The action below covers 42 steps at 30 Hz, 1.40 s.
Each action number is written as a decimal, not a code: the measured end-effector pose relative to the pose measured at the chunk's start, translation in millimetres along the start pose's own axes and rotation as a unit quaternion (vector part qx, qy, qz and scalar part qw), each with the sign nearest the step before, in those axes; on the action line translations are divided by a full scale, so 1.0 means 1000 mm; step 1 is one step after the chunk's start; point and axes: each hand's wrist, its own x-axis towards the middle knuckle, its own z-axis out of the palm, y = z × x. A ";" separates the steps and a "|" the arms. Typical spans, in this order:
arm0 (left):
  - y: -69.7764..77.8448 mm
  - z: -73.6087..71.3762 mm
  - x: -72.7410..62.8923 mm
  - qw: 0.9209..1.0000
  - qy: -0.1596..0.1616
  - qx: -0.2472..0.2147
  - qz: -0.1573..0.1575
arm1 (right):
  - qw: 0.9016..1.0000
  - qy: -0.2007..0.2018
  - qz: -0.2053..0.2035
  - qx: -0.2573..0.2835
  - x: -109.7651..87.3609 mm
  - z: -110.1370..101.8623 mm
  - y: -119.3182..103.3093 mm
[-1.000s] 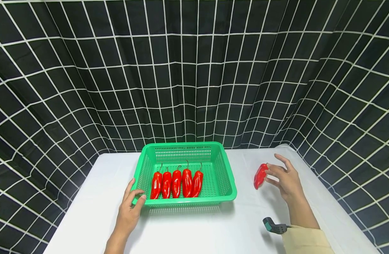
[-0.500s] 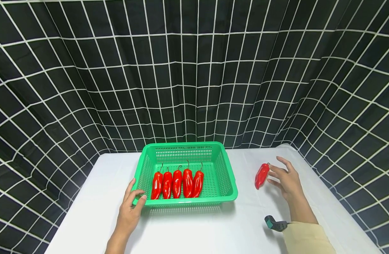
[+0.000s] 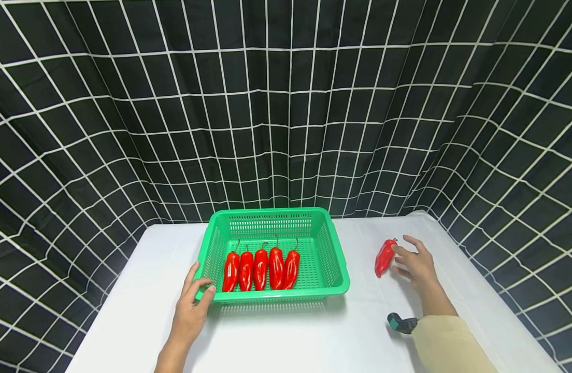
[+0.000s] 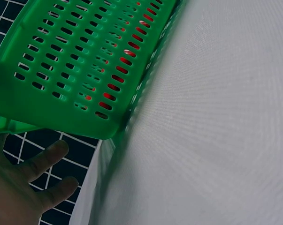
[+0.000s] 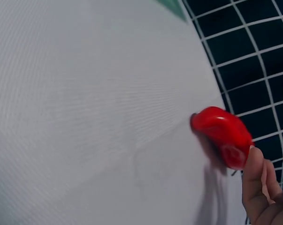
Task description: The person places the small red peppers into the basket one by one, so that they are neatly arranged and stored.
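Observation:
At its near-left corner, a green plastic basket is held by my left hand, with the thumb and a finger at the rim. In the left wrist view, two fingers of the left hand spread below the slotted basket. Several glossy red peppers stand side by side in the basket, stems away from me. To its right, another red pepper lies on the white cloth. My right hand is beside its stem end, fingers loosely bent; in the right wrist view the thumb overlaps the pepper.
A white cloth covers the table. Black curtains with a white grid stand behind and at both sides. A small dark camera mount sticks out from the right sleeve.
My right hand's fingers, earlier over the pepper's stem end, have shifted off it and slightly toward me, so the stem now shows. The left hand and basket stay practically where they were.

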 end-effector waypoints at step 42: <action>0.000 0.001 0.001 1.000 0.002 -0.003 0.006 | 0.982 0.014 0.004 -0.190 0.032 0.020 0.006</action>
